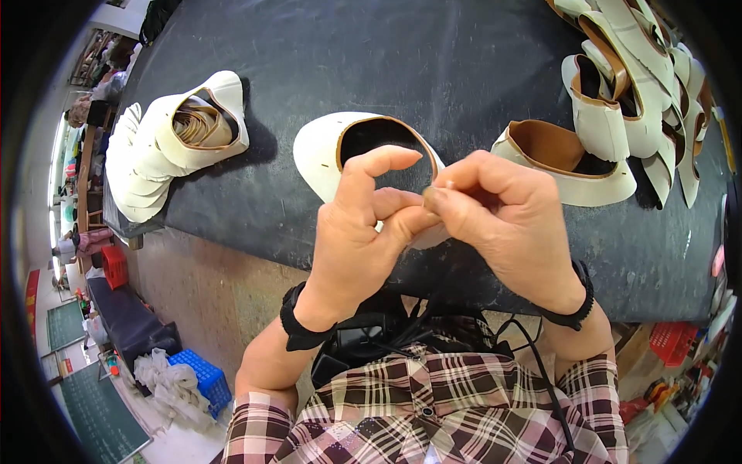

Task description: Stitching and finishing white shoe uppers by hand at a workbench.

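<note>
While both hands work above the near edge of the dark surface [464, 69], we hold a cream shoe upper [325, 158] with a brown-edged opening, which lies partly behind our fingers. Our left hand [359, 232] has its grip pressed together, thumb against curled fingers at the upper's rim, index finger arched above. Our right hand [510, 216] pinches a small item at the same rim; we cannot tell what it is. We judge the upper light, soft and flexible, best taken at the bound brown edge, where it appears firmer. A second upper [572, 166] lies just right, a stack of uppers [641, 85] at far right, and another pile [170, 139] at left. Below the surface, a blue crate [202, 379] and a red crate [116, 267] stand on the floor; green boards [97, 414] lie at lower left.
</note>
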Action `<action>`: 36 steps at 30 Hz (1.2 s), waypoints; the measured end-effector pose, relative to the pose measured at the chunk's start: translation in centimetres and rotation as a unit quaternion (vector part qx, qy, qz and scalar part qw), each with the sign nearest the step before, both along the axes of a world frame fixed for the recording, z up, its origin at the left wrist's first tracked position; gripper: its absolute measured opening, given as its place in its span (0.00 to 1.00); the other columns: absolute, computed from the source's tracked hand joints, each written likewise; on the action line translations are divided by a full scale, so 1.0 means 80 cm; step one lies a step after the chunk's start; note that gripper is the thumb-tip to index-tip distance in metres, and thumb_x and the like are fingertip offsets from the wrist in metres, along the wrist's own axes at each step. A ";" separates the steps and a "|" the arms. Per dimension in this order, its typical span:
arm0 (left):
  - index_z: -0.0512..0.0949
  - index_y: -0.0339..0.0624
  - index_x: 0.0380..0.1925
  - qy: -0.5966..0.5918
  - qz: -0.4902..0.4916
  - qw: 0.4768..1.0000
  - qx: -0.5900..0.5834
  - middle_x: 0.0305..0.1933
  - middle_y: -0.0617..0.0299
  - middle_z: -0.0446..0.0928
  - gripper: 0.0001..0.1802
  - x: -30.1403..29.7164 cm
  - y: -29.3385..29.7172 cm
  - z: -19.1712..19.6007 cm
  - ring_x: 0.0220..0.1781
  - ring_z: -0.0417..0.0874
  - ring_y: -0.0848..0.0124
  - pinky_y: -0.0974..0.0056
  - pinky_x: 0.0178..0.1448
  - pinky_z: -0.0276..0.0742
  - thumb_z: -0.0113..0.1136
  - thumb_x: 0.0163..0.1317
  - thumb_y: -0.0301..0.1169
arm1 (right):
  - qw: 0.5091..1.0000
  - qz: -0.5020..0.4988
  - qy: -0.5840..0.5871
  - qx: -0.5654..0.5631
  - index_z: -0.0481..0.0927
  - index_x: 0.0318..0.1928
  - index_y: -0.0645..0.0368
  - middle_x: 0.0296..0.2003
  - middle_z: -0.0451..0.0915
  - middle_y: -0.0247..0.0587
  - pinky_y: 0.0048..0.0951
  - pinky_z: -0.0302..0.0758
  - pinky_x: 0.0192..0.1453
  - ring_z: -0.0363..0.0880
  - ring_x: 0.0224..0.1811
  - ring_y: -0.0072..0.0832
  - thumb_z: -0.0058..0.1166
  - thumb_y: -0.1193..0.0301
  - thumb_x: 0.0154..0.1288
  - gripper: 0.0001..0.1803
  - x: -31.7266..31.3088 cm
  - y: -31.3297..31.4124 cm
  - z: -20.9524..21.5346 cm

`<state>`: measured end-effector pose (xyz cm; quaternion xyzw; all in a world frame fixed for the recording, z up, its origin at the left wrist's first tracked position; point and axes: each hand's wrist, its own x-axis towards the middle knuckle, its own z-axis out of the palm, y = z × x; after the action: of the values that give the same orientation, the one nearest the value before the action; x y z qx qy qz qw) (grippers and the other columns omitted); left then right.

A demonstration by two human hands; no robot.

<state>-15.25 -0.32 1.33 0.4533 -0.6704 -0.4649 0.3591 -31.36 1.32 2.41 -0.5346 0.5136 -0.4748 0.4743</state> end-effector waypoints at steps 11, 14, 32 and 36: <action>0.73 0.38 0.43 0.114 -0.044 0.991 0.048 0.30 0.65 0.80 0.10 0.028 -0.005 -0.004 0.29 0.75 0.84 0.79 0.35 0.70 0.57 0.61 0.26 | 0.990 -0.002 -0.123 0.076 0.79 0.34 0.65 0.25 0.79 0.31 0.15 0.71 0.27 0.73 0.25 0.11 0.55 0.75 0.61 0.05 0.011 0.016 -0.011; 0.75 0.37 0.41 0.118 -0.049 0.989 0.076 0.32 0.65 0.79 0.09 0.031 -0.004 -0.002 0.31 0.75 0.83 0.79 0.35 0.69 0.57 0.62 0.27 | 0.996 -0.032 -0.076 0.023 0.79 0.34 0.65 0.24 0.80 0.33 0.16 0.71 0.25 0.73 0.22 0.12 0.56 0.76 0.61 0.04 0.024 0.017 -0.020; 0.73 0.37 0.41 0.082 -0.110 0.980 0.145 0.35 0.64 0.76 0.14 0.066 -0.019 0.008 0.36 0.77 0.78 0.73 0.41 0.72 0.61 0.54 0.22 | 0.992 -0.027 -0.087 0.087 0.79 0.33 0.66 0.23 0.79 0.33 0.15 0.71 0.27 0.74 0.24 0.13 0.57 0.73 0.61 0.06 0.049 0.003 -0.015; 0.71 0.37 0.45 0.102 -0.122 0.976 0.151 0.35 0.62 0.77 0.16 0.073 -0.020 0.003 0.35 0.78 0.77 0.72 0.42 0.73 0.59 0.55 0.21 | 0.990 -0.036 -0.106 0.083 0.79 0.32 0.66 0.24 0.79 0.34 0.15 0.72 0.28 0.74 0.25 0.13 0.57 0.75 0.60 0.06 0.054 0.002 -0.015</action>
<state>-9.41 -1.96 1.56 0.3670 -0.6026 -0.6448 0.2939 -27.02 1.49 1.17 -0.4213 0.5173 -0.5013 0.5510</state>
